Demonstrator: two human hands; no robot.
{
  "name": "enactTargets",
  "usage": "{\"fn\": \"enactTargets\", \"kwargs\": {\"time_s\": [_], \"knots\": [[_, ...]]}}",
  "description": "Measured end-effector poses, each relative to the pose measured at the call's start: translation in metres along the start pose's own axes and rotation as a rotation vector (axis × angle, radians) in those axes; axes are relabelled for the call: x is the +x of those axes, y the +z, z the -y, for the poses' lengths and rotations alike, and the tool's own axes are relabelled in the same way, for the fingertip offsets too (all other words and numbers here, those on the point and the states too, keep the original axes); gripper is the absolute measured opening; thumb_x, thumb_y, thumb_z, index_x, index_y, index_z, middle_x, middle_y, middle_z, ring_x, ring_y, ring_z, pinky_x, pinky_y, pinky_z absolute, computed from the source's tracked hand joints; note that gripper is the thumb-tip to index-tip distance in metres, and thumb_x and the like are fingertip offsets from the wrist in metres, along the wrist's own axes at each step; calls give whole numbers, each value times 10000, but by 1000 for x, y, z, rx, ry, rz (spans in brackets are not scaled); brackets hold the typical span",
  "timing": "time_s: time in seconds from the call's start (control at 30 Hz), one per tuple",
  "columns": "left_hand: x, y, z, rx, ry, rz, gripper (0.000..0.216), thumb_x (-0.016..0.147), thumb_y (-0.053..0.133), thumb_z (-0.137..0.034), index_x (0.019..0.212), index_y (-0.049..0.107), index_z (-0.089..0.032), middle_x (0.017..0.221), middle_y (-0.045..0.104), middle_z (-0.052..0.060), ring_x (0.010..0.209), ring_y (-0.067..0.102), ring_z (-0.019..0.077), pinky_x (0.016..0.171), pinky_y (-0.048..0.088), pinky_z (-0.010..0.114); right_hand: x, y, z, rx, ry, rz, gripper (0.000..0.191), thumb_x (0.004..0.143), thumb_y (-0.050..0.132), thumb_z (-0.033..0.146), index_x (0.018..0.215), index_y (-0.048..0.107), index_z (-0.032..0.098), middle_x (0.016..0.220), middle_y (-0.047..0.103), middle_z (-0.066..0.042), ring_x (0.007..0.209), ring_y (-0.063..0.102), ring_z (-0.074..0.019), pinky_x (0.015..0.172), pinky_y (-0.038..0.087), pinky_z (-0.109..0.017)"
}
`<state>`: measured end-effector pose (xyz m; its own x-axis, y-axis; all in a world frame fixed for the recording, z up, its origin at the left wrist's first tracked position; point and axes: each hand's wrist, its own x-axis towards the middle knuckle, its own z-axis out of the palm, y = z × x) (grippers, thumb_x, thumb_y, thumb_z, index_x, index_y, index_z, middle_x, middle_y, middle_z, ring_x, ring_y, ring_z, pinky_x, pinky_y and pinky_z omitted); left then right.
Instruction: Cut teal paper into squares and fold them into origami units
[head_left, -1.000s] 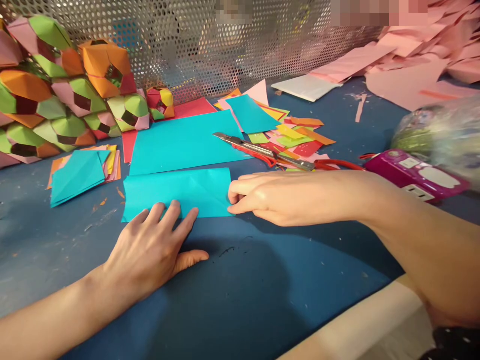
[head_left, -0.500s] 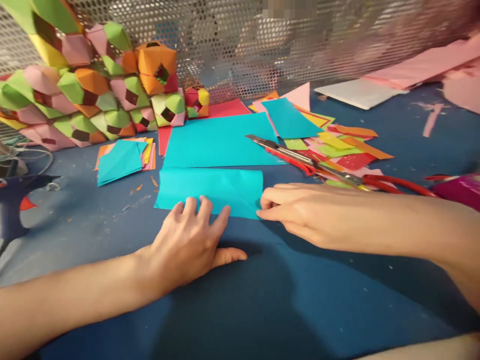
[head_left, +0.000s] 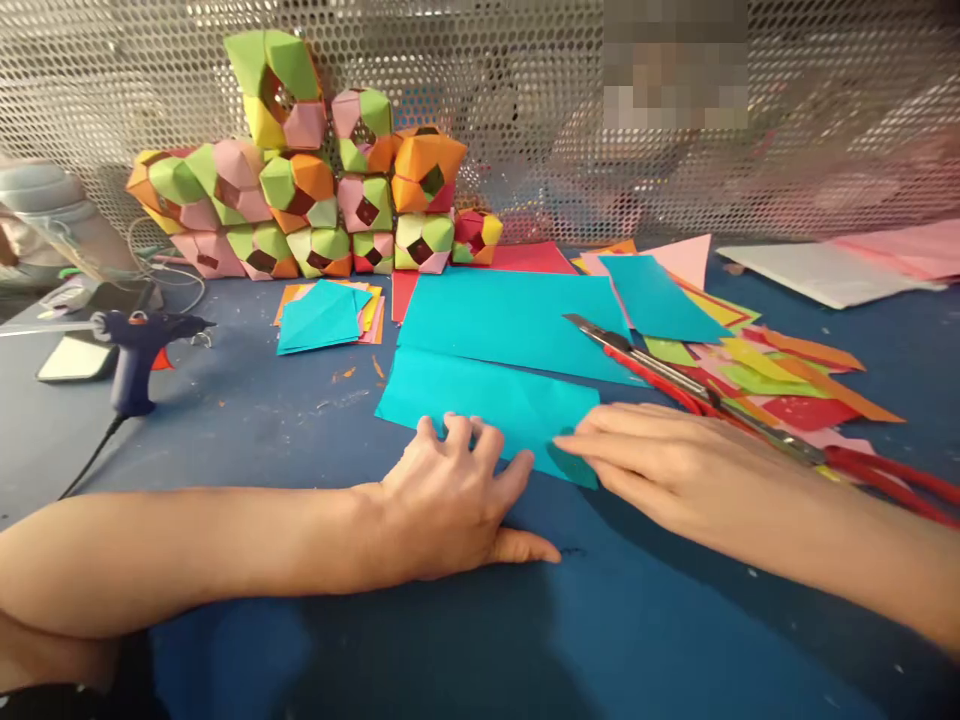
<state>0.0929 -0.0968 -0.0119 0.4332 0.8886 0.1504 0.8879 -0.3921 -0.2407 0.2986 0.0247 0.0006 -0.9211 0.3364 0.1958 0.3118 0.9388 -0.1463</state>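
A blue strip [head_left: 487, 395] lies at the middle of the desk [head_left: 285, 440], its far edge along the near edge of a larger blue sheet [head_left: 517, 315]; whether the two overlap is hard to tell. The left hand [head_left: 454, 500] rests with fingers spread and bent, tips on the strip's near edge, the thumb stretched to the right over the desk. The right hand [head_left: 652, 455] is at the strip's right end, its fingers pressed together and pointing left, tips on the paper; I cannot tell whether they pinch it. Red paper [head_left: 532, 258] shows beyond the sheet. A knife [head_left: 592, 330] lies over the sheet's right part, tip to the left, and red-handled scissors [head_left: 855, 460] lie to its right, just beyond the right hand. Coloured scraps [head_left: 810, 408] lie on the far side of the scissors, near a small blue piece [head_left: 664, 300]. To the left are a stack of small papers [head_left: 322, 315] and, farther left, a glue gun [head_left: 139, 360]. Folded paper blocks [head_left: 300, 190] stand piled at the far left, before a metal mesh [head_left: 525, 60].
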Motion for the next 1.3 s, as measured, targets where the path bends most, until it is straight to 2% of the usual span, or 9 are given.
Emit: {"fn": "enactTargets", "kwargs": {"time_s": [0.07,0.17,0.3,0.4,0.6,0.83,1.03,1.17,1.3], "knots": [[-1,2,0,-2,-2,-16,786,881,133,-720,1202,568,-149,1049,601,170,904,590,325,711,511,470,10,7,7,112,26,44,379,977,384,313,1261,606,197,1235,640,-103,1144,600,-241,938,532,-408],[-1,4,-1,-15,-3,-27,812,879,134,-721,1198,573,-118,1127,597,211,951,600,350,734,518,492,21,20,12,277,-26,200,577,984,341,481,1476,349,180,1511,382,-109,1395,352,-247,1116,381,-457],[0,6,-1,-40,-2,-7,812,866,193,-736,1217,575,-111,1160,598,233,999,598,394,734,525,528,24,29,2,243,-11,303,676,966,299,567,1529,175,214,1588,154,-93,1458,125,-259,1177,189,-538],[1,7,0,-61,-9,-5,814,851,217,-754,1215,590,-129,1110,618,220,1019,588,415,736,520,564,25,27,-8,167,54,334,714,949,319,597,1534,118,240,1599,79,-82,1461,59,-256,1177,142,-552],[4,6,0,-106,-3,48,810,850,256,-753,1216,606,-120,1105,617,234,1035,585,427,742,521,589,38,23,-6,229,-10,405,743,938,283,637,1534,113,229,1603,47,-72,1467,28,-257,1187,111,-535],[4,3,0,-139,-29,111,833,857,257,-747,1318,532,-111,1213,570,266,1090,560,446,766,522,594,104,36,-10,358,-192,412,628,995,135,544,1518,205,204,1597,140,-21,1478,38,-179,1215,32,-465],[2,4,0,-122,-22,107,840,860,237,-744,1336,518,-112,1192,582,260,1099,557,463,797,505,629,144,48,-1,288,-261,403,687,973,169,603,1523,162,190,1603,69,-5,1478,-24,-166,1215,-5,-453],[3,4,0,-127,-21,112,836,862,238,-743,1334,519,-113,1200,580,258,1107,555,465,802,505,630,145,52,-3,246,-281,377,690,971,185,609,1526,146,200,1604,62,-4,1478,-20,-167,1217,2,-450],[3,2,0,-135,-15,125,824,866,240,-736,1319,525,-109,1227,563,264,1123,546,465,788,516,616,118,51,-16,183,-256,348,647,985,217,569,1531,124,234,1606,68,-8,1479,28,-191,1217,45,-475]]}}
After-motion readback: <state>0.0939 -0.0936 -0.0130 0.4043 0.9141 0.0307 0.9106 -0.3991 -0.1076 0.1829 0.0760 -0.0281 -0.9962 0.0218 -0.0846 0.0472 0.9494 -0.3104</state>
